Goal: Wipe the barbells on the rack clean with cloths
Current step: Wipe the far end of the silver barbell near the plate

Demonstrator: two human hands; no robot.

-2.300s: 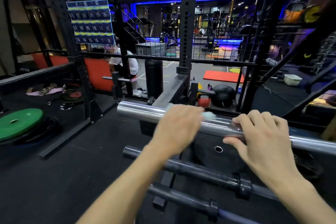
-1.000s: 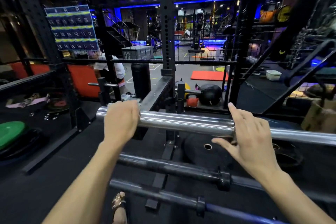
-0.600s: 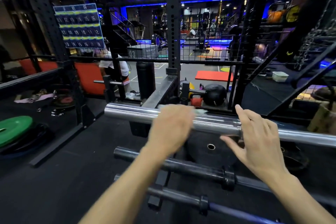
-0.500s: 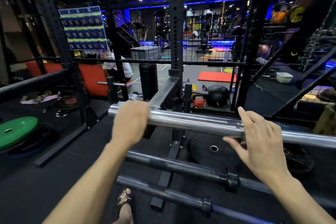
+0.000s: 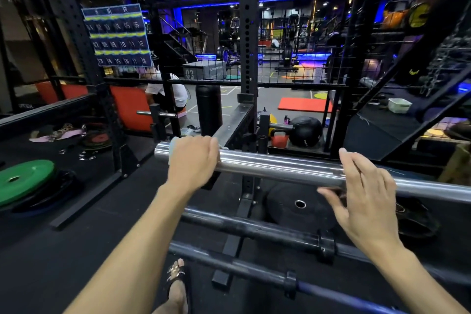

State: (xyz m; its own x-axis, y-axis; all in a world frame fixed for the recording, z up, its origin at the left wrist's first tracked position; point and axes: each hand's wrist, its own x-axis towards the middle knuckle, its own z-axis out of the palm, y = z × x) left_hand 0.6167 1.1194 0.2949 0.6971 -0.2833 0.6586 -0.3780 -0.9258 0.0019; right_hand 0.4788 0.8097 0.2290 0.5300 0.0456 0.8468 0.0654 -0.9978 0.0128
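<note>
A shiny chrome barbell sleeve [image 5: 275, 167] lies across the rack in front of me, its free end at the left. My left hand [image 5: 192, 160] grips a pale blue cloth [image 5: 172, 146] wrapped over the sleeve near that end; only a corner of the cloth shows. My right hand [image 5: 367, 194] rests on the bar farther right, fingers straight over the top and thumb below it. Two darker barbells lie lower on the rack: one black [image 5: 254, 228], one with a blue shaft [image 5: 229, 261].
The black rack upright [image 5: 247, 33] stands just behind the bar. A black plate [image 5: 300, 205] lies on the floor below, a green plate [image 5: 24, 181] at the left. A kettlebell [image 5: 279, 140] and medicine ball [image 5: 304, 131] sit behind. My sandalled foot [image 5: 178, 275] is under the bars.
My left hand has swept the cloth back and forth along the chrome sleeve and now sits near its left end. My right hand has stayed on the bar.
</note>
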